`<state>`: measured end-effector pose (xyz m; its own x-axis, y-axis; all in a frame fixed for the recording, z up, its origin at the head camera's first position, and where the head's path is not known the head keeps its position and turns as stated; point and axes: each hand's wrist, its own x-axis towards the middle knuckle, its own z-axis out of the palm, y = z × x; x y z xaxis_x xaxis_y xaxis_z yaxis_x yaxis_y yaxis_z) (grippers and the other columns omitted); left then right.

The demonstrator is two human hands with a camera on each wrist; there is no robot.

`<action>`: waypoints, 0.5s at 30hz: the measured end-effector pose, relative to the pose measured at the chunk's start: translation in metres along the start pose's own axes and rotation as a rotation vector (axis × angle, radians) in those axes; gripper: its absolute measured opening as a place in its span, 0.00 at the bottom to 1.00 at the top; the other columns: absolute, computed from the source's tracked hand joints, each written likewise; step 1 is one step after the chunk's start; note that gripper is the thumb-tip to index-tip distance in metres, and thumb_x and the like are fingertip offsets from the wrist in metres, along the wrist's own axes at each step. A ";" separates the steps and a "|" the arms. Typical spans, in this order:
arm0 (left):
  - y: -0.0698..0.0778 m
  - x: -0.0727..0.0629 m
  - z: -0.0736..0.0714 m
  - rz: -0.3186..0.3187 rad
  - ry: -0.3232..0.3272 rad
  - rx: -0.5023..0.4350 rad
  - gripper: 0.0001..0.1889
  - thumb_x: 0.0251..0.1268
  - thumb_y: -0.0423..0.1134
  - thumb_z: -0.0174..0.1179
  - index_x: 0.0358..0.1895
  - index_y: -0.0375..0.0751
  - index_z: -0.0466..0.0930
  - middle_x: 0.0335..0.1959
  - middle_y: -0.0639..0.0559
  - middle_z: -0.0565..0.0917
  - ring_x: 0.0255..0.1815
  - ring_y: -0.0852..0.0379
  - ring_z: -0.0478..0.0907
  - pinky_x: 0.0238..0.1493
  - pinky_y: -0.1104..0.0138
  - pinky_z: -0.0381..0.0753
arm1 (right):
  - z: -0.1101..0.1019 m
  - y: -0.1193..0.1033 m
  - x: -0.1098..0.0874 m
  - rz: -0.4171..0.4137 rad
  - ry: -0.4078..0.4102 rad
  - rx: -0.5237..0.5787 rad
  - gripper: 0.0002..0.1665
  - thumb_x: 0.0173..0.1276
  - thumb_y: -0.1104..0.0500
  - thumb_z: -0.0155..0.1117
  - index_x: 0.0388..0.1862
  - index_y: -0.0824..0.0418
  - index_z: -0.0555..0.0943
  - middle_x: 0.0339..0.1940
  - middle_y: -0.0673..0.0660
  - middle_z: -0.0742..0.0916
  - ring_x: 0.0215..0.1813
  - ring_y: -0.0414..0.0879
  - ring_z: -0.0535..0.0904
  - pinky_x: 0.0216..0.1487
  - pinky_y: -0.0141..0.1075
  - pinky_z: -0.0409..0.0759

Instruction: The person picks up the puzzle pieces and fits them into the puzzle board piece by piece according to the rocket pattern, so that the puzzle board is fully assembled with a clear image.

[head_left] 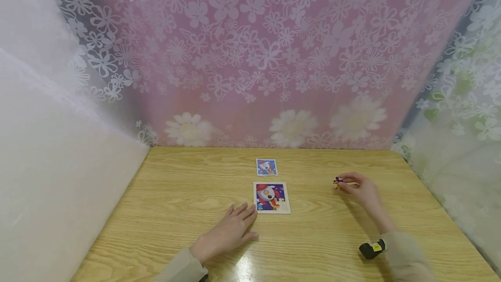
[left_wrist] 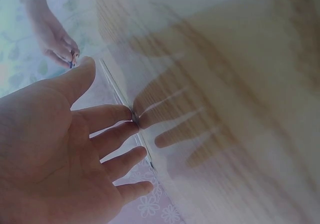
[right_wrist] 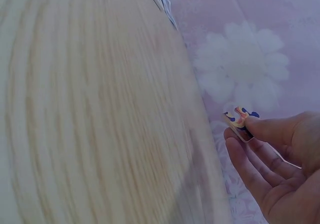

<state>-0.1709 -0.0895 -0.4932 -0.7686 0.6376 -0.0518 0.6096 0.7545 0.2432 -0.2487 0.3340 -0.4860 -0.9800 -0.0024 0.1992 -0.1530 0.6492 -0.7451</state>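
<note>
Between thumb and fingers, my right hand pinches a small jigsaw puzzle piece in purple and orange, off to the right of the puzzle. The framed jigsaw puzzle shows a grey round figure with red on a purple ground; a pale gap is visible at its lower right. My left hand lies with fingers spread, fingertips right at the lower left corner of the frame. In the left wrist view the straight fingers meet the board's edge.
A small picture card with a similar image lies behind the puzzle on the wooden table. Flowered pink cloth hangs along the table's back edge, with a white wall at left. A black wrist device sits at the right sleeve.
</note>
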 end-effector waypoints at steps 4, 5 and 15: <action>0.001 0.000 0.000 -0.010 -0.012 0.002 0.35 0.77 0.59 0.50 0.77 0.39 0.63 0.79 0.46 0.62 0.80 0.43 0.56 0.77 0.41 0.55 | 0.009 -0.001 0.001 -0.013 -0.015 0.027 0.22 0.72 0.57 0.68 0.61 0.66 0.81 0.48 0.68 0.87 0.37 0.36 0.87 0.37 0.29 0.84; 0.001 0.000 0.000 -0.011 -0.014 0.001 0.35 0.77 0.59 0.50 0.77 0.39 0.63 0.79 0.46 0.62 0.80 0.43 0.56 0.77 0.41 0.55 | 0.010 -0.002 0.002 -0.018 -0.021 0.036 0.22 0.72 0.58 0.68 0.61 0.66 0.81 0.48 0.68 0.87 0.38 0.38 0.88 0.37 0.30 0.84; 0.000 0.001 0.001 -0.019 -0.018 0.000 0.36 0.76 0.60 0.50 0.77 0.40 0.63 0.80 0.47 0.61 0.81 0.44 0.55 0.77 0.41 0.55 | 0.030 -0.015 0.007 -0.046 -0.060 0.100 0.19 0.72 0.59 0.68 0.58 0.67 0.82 0.47 0.67 0.87 0.38 0.45 0.89 0.38 0.33 0.86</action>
<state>-0.1713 -0.0888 -0.4947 -0.7766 0.6257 -0.0738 0.5947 0.7666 0.2421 -0.2570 0.3012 -0.4923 -0.9770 -0.0778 0.1984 -0.2070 0.5679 -0.7966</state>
